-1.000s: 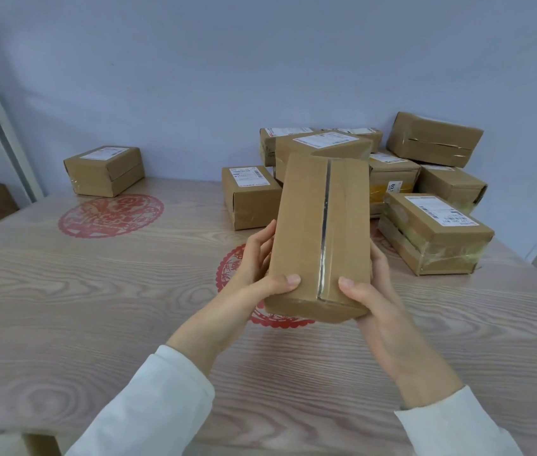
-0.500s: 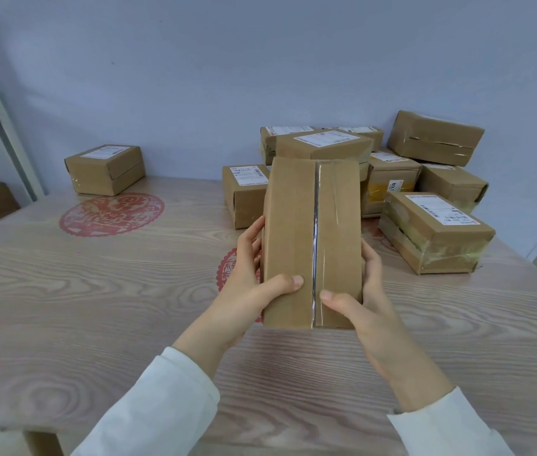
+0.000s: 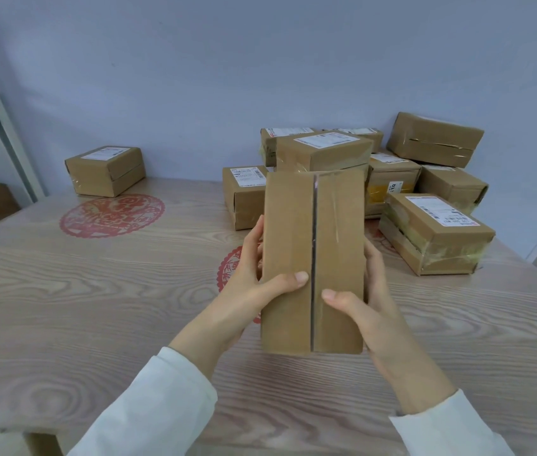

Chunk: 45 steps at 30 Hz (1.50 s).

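Plainly, left hand (image 3: 250,291) and right hand (image 3: 372,314) grip the taped box (image 3: 288,232) over a wood-grain table (image 3: 96,307) by a bluish wall (image 3: 227,77)

Both arms reach up from below the box (image 3: 290,232), one on each side of it. The left hand (image 3: 247,287) holds the left side of the box. The left thumb (image 3: 288,280) lies flat across the front of the box, and the left fingers (image 3: 255,238) point up along its left edge. The right hand (image 3: 370,311) holds the right side of the box. The right thumb (image 3: 336,296) lies on the front too, a bit lower. The right fingers (image 3: 372,261) go up the right edge, and their tips are hidden, maybe curled behind the box. Both wrists are bare. The left sleeve (image 3: 148,406) and the right sleeve (image 3: 448,429) are white.
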Tool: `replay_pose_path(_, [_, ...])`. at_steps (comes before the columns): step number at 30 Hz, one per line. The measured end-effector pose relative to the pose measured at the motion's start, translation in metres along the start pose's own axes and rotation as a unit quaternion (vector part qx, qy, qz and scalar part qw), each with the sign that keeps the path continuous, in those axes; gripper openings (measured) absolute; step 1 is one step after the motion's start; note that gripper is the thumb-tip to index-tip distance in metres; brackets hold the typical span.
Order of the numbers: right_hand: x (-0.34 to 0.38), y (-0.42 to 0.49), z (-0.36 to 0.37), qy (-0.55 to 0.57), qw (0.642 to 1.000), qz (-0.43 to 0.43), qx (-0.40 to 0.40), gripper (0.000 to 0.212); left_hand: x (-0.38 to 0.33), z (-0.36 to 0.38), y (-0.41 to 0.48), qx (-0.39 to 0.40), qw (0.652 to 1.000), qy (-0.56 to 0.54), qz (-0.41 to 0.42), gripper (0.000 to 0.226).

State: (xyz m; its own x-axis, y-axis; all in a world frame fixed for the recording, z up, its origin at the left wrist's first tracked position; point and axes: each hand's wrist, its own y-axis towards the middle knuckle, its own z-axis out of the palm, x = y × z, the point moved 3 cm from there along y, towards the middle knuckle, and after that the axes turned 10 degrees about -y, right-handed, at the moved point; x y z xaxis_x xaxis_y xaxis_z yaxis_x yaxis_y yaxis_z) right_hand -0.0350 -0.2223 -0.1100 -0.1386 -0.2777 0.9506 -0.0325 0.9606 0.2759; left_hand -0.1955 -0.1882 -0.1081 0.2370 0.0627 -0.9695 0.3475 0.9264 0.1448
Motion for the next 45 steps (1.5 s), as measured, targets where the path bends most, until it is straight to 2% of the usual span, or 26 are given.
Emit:
replay_pose_path(8, [0.002, 0.004, -0.003, 0.015, 1.000, 0.008, -0.021, 0.096, 0.003, 0.002, 0.000, -0.003, 0.999, 0.038, -0.001, 0.112])
replay_pose_path(11, [0.000, 0.004, -0.005, 0.010, 0.999, 0.006, -0.047, 0.087, 0.002, 0.003, 0.001, 0.007, 0.998, 0.064, -0.008, 0.112])
replay_pose_path(14, [0.002, 0.004, -0.003, -0.006, 0.999, -0.005, -0.054, 0.080, 0.000, 0.002, 0.002, 0.014, 0.999, 0.044, -0.024, 0.109])
replay_pose_path(18, [0.008, 0.004, -0.002, -0.023, 0.999, -0.014, -0.035, 0.092, -0.001, 0.001, 0.002, -0.010, 0.999, 0.030, -0.017, 0.106])
replay_pose_path(22, [0.010, 0.006, -0.005, 0.001, 0.999, 0.000, -0.035, 0.101, -0.001, 0.002, 0.000, 0.004, 0.999, 0.051, -0.018, 0.104])
replay_pose_path(28, [0.009, 0.010, -0.005, -0.001, 0.998, 0.010, -0.061, 0.096, -0.005, 0.006, 0.000, 0.009, 0.998, 0.050, -0.020, 0.109])
replay_pose_path(32, [0.011, 0.011, -0.009, -0.003, 0.999, 0.019, -0.042, 0.099, -0.007, 0.008, 0.000, 0.000, 0.999, 0.042, -0.013, 0.112])
replay_pose_path(37, [0.014, 0.014, -0.014, 0.016, 0.998, 0.022, -0.051, 0.076, -0.010, 0.010, 0.000, 0.015, 0.997, 0.069, 0.007, 0.110])
replay_pose_path(40, [0.014, 0.015, -0.013, 0.011, 0.998, 0.009, -0.067, 0.078, -0.014, 0.012, 0.001, 0.023, 0.997, 0.071, 0.006, 0.112])
replay_pose_path(45, [0.016, 0.012, -0.008, -0.040, 0.998, -0.019, -0.040, 0.092, -0.015, 0.009, 0.002, -0.022, 0.999, 0.040, 0.013, 0.109])
